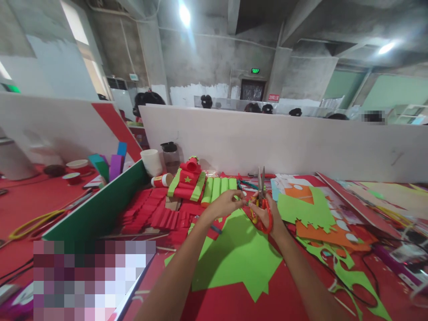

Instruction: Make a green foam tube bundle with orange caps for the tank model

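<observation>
My right hand (264, 214) holds scissors (268, 217) with red-orange handles, their metal blades pointing up and slightly parted. Close to its left, my left hand (230, 201) is bent inward with fingertips pinched near the right hand's fingers; whatever is between them is too small to make out. Under both hands lies a large green sheet (234, 258) with a jagged cut edge. Green rolls (219, 188) stand side by side behind my left hand. A red and green figure with a star (187, 179) is to their left.
Stacks of red strips (147, 209) lie at the left beside a dark green divider (96, 200). Green and orange cut sheets (304, 209) and green scraps (351, 272) cover the right side. A white partition (267, 142) stands behind, with a white cup (151, 162) and dark-lidded bottle (170, 156).
</observation>
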Action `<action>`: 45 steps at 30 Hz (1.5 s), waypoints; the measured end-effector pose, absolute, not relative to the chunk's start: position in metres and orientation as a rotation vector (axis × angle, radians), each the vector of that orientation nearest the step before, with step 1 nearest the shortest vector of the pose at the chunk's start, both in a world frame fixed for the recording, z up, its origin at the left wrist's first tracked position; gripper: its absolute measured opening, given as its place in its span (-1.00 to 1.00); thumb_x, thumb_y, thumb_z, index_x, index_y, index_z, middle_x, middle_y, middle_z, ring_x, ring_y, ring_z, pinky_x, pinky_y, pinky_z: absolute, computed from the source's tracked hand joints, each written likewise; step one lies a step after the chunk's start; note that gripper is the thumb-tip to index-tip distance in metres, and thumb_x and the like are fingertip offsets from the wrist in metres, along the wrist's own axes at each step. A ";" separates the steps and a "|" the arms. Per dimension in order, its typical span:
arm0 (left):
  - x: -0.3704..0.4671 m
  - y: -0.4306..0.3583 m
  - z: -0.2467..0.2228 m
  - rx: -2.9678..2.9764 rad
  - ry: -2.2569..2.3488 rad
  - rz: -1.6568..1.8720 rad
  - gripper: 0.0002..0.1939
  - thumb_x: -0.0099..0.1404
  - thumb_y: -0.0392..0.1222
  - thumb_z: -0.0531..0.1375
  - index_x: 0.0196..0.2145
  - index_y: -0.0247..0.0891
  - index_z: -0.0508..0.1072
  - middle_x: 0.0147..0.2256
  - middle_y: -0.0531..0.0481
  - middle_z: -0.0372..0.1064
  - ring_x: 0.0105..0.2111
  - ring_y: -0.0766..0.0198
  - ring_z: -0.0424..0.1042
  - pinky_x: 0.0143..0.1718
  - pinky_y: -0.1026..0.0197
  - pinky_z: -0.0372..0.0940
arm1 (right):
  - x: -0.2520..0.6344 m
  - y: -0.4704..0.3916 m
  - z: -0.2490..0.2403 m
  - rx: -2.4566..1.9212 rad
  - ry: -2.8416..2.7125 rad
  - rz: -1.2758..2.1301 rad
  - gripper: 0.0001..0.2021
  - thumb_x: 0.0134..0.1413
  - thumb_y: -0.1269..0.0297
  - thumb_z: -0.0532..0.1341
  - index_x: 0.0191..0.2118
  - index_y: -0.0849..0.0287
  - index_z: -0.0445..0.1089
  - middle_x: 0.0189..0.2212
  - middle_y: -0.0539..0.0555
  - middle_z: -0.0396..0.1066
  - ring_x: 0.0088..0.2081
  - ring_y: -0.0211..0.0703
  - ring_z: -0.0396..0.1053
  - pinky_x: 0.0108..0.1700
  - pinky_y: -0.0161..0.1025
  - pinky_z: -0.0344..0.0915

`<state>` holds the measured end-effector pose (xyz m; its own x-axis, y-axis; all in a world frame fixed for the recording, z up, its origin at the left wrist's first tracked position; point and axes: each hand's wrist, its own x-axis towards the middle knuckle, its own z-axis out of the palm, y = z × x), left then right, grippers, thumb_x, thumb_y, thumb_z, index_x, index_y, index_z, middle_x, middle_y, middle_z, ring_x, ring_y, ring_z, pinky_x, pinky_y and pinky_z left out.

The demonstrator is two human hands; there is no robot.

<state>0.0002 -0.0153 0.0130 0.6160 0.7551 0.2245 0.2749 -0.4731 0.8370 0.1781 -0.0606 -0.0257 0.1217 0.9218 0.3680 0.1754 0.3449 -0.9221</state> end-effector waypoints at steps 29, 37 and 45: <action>0.014 -0.013 0.012 1.366 0.782 1.271 -0.76 0.12 -0.04 0.27 -0.43 -0.26 0.35 -0.43 0.08 0.35 -0.41 0.34 0.41 -0.36 0.30 0.27 | 0.162 -0.072 -0.030 -1.123 -1.586 0.881 -0.60 0.19 -0.13 0.12 -0.15 0.15 0.27 -0.45 0.01 0.34 -0.51 -0.26 0.25 -0.48 -0.28 0.23; 0.023 -0.013 0.006 1.415 0.749 1.240 -0.78 0.16 -0.07 0.24 -0.43 -0.26 0.33 -0.43 0.07 0.38 -0.44 0.35 0.42 -0.39 0.31 0.26 | 0.163 -0.071 -0.027 -1.154 -1.585 0.850 -0.63 0.20 -0.12 0.10 -0.24 0.13 0.25 -0.52 -0.03 0.31 -0.54 -0.27 0.26 -0.50 -0.31 0.22; 0.023 -0.016 0.006 1.423 0.744 1.258 -0.77 0.16 -0.05 0.25 -0.42 -0.26 0.34 -0.46 0.08 0.36 -0.44 0.33 0.41 -0.38 0.29 0.27 | 0.162 -0.070 -0.028 -1.147 -1.586 0.838 -0.66 0.22 -0.09 0.11 -0.24 0.13 0.26 -0.52 -0.04 0.32 -0.55 -0.26 0.27 -0.49 -0.30 0.23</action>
<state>0.0232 -0.0156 0.0060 0.2544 0.9194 0.2999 -0.1805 -0.2595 0.9487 0.1622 -0.0699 -0.0276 -0.0861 0.9478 0.3069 0.2804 0.3186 -0.9055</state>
